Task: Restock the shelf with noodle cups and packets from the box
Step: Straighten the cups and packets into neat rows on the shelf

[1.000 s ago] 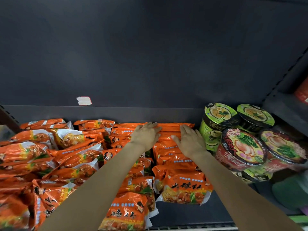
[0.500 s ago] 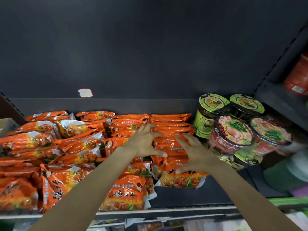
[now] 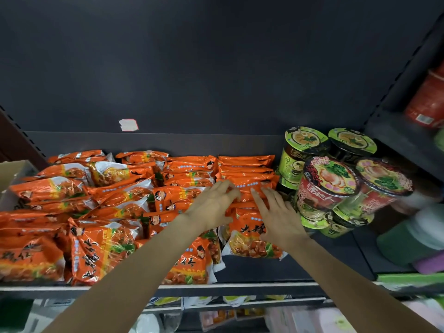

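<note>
Several orange noodle packets [image 3: 113, 205] lie in rows across the dark shelf [image 3: 276, 267]. Both hands reach over the rightmost row of packets [image 3: 245, 171]. My left hand [image 3: 211, 207] hovers with fingers spread and loosely bent, its tips near a packet in that row. My right hand [image 3: 278, 215] lies flat on the front packet [image 3: 249, 241] of the row, fingers straight. Green and red noodle cups [image 3: 324, 186] are stacked at the right, just beside my right hand.
A cardboard box corner [image 3: 14, 171] shows at the far left. A white sticker [image 3: 128, 124] sits on the shelf's back panel. Red cups [image 3: 427, 104] stand on a neighbouring shelf at upper right. Bare shelf floor lies in front of the cups. A lower shelf with goods shows below.
Both hands have drawn back from the rear of the right packet row toward its front. The left hand's fingers have spread, and the view has tilted down to show the shelf edge.
</note>
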The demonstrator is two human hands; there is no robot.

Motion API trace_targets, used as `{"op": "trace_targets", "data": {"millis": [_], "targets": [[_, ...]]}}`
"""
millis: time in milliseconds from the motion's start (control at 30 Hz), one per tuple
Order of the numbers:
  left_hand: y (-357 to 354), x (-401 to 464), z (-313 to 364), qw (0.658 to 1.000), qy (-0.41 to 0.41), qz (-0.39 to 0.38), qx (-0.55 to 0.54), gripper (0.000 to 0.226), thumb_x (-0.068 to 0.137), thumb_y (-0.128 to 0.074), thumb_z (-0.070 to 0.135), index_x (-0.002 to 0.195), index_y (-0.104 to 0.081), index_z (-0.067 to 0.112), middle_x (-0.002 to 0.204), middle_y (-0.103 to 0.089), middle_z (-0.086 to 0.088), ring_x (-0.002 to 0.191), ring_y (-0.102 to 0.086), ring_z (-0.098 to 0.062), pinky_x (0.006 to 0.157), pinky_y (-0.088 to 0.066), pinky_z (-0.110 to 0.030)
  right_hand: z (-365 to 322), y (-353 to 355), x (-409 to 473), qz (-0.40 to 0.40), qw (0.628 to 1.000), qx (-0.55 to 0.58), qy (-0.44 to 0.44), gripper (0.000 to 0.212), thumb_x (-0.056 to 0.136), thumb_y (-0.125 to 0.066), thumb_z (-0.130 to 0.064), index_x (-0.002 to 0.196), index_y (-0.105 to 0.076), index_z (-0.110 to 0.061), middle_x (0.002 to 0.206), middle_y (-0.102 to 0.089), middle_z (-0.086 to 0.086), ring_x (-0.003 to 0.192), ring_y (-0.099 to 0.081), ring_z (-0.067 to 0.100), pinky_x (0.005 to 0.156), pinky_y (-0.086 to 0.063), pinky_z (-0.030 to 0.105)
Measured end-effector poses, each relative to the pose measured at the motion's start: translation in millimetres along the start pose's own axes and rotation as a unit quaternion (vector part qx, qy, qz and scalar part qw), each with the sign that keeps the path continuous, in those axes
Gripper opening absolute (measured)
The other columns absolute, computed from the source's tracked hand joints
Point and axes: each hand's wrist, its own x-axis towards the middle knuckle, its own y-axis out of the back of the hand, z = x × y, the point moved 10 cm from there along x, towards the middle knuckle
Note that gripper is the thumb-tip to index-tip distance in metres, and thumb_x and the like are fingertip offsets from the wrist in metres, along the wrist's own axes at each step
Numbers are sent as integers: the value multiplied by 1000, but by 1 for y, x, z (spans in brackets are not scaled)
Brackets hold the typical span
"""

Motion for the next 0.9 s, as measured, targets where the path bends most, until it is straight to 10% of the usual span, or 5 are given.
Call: {"op": "trace_targets", "data": {"millis": [200,567,767,900], "targets": [[5,-7,-6,997,42,40,-56,14,84,-64,20,98,-63,15,124,-46,3,114,-43,-16,98,-39,-31,-2,3,1,45,999,8,-8,118,61,-82,-42,148,-7,-15,146,-32,12,137,-31,28,102,-41,41],[7,-27,-35,984,162,30,-71,5,81,-65,17,86,-67,17,120,-49,4,118,-45,-14,106,-29,-39,5,6,5,27,999,28,-28,124,69,-74,-54,148,9,-8,155,-5,8,144,-5,22,114,-26,35],[-6,-10,-2,994,98,-33,30,101,73,-73,46,148,-11,19,155,-12,-2,142,-16,-22,115,-17,-42,1,8,4,32,999,1,-22,122,70,-74,-53,148,8,-7,156,-4,9,144,-7,25,114,-23,37],[-19,3,7,981,94,-29,167,106,76,-72,42,149,-3,11,154,-15,-10,141,-18,-26,114,-18,-43,2,8,1,44,999,-1,-31,117,69,-74,-51,149,-1,-5,154,-15,11,143,-15,25,113,-25,37]]}}
